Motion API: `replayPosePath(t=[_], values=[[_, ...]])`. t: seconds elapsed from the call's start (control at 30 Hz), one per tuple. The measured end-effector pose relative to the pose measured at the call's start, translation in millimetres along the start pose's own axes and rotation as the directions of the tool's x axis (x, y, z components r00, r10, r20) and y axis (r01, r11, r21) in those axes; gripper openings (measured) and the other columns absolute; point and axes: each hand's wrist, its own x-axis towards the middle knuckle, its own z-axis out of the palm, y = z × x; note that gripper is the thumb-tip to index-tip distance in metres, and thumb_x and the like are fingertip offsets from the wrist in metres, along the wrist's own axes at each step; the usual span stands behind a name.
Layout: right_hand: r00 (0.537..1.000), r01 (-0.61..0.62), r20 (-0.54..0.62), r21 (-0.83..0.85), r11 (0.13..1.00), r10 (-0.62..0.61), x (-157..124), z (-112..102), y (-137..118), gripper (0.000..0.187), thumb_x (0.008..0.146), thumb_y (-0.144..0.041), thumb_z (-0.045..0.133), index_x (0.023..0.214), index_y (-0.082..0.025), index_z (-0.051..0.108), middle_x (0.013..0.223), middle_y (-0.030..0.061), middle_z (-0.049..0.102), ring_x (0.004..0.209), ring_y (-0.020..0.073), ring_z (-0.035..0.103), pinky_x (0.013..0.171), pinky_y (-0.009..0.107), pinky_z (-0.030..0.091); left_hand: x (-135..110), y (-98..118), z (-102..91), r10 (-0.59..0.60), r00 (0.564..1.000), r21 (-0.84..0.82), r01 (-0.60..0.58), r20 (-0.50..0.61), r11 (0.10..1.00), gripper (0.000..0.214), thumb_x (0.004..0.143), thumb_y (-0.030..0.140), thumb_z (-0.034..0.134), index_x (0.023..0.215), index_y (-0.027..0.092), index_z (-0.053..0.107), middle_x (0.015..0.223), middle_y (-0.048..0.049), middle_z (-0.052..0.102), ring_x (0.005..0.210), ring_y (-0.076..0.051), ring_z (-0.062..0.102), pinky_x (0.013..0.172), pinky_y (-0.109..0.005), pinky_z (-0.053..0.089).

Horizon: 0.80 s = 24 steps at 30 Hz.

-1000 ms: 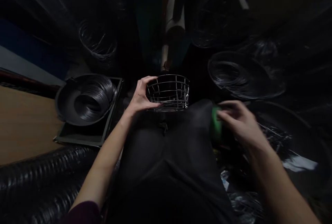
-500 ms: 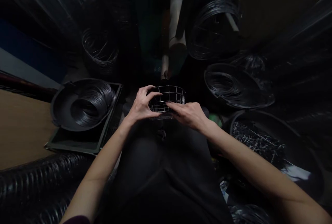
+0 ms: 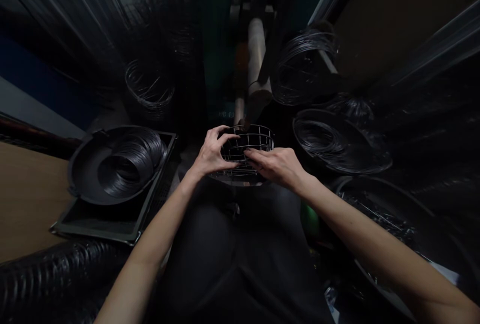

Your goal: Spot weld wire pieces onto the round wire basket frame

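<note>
A small round wire basket (image 3: pixel 250 141) of thin metal rods sits just past my knees, in the middle of the view. My left hand (image 3: pixel 212 154) grips its left rim, thumb and fingers curled round the wires. My right hand (image 3: pixel 275 164) lies on its near right side, fingers closed over the lower wires. Both hands hold the basket upright above my dark trousers (image 3: pixel 240 244).
A dark pan with a wire coil (image 3: pixel 127 161) rests in a tray (image 3: pixel 112 224) on the left, beside a wooden surface (image 3: pixel 22 199). More wire coils (image 3: pixel 326 134) and a pan of short wire pieces (image 3: pixel 378 214) lie on the right. A green object (image 3: pixel 311 216) sits by my right knee.
My right hand left the green object at the right and came onto the basket beside my left hand. The view tilted up slightly.
</note>
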Motion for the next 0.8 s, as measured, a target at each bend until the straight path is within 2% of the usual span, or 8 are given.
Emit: replayPosePath(t=[0.2,0.4,0.5,0.67,0.8], values=[[1.0,-0.003,0.029,-0.074,0.997,0.005,10.9,-1.9,1.3,0.032,0.099,-0.032,0.046,0.123,-0.03,0.068,0.116,-0.0019,0.071,0.068,0.0171,0.068,0.049,0.028,0.028,9.0,-6.1,-3.9,-0.013,1.0,0.0,0.013,0.008,1.0,0.07,0.057,0.033,0.087,0.121,0.023,0.06,0.136,-0.012,0.046,0.128,-0.034,0.045,0.109,-0.053,0.041],[0.999,-0.053,0.01,0.002,0.999,0.053,11.1,1.5,2.4,0.033,0.098,-0.034,0.047,0.125,-0.031,0.067,0.116,-0.0012,0.072,0.07,0.0152,0.067,0.051,0.026,0.03,11.7,-11.9,-6.7,-0.022,0.999,-0.035,0.023,0.027,0.999,0.071,0.058,0.041,0.088,0.12,0.023,0.059,0.131,-0.0111,0.049,0.126,-0.032,0.047,0.108,-0.052,0.041],[0.991,-0.118,-0.062,0.069,0.991,0.122,2.0,5.8,3.6,0.033,0.099,-0.034,0.048,0.126,-0.031,0.065,0.117,-0.0005,0.071,0.076,0.0152,0.068,0.055,0.025,0.036,14.1,-13.3,-8.1,-0.023,1.0,-0.054,0.025,0.021,0.998,0.074,0.056,0.046,0.089,0.12,0.024,0.059,0.128,-0.01,0.052,0.124,-0.031,0.049,0.108,-0.05,0.041],[0.926,-0.252,-0.247,0.157,0.955,0.285,-1.3,18.4,11.5,0.023,0.097,-0.034,0.052,0.101,-0.025,0.073,0.11,0.0032,0.071,0.076,0.0127,0.063,0.054,0.023,0.037,29.2,-19.9,-8.6,-0.04,0.999,-0.087,0.04,0.005,0.995,0.075,0.053,0.046,0.09,0.117,0.022,0.06,0.125,-0.009,0.055,0.122,-0.029,0.051,0.108,-0.047,0.042],[0.904,-0.27,-0.273,0.234,0.934,0.33,9.0,24.0,18.6,0.02,0.095,-0.034,0.055,0.097,-0.023,0.072,0.099,0.0042,0.067,0.073,0.0125,0.059,0.054,0.022,0.035,41.2,-28.6,-9.7,-0.031,0.999,-0.101,0.029,-0.013,0.994,0.07,0.053,0.046,0.09,0.112,0.021,0.061,0.122,-0.0086,0.058,0.12,-0.029,0.053,0.107,-0.046,0.043]])
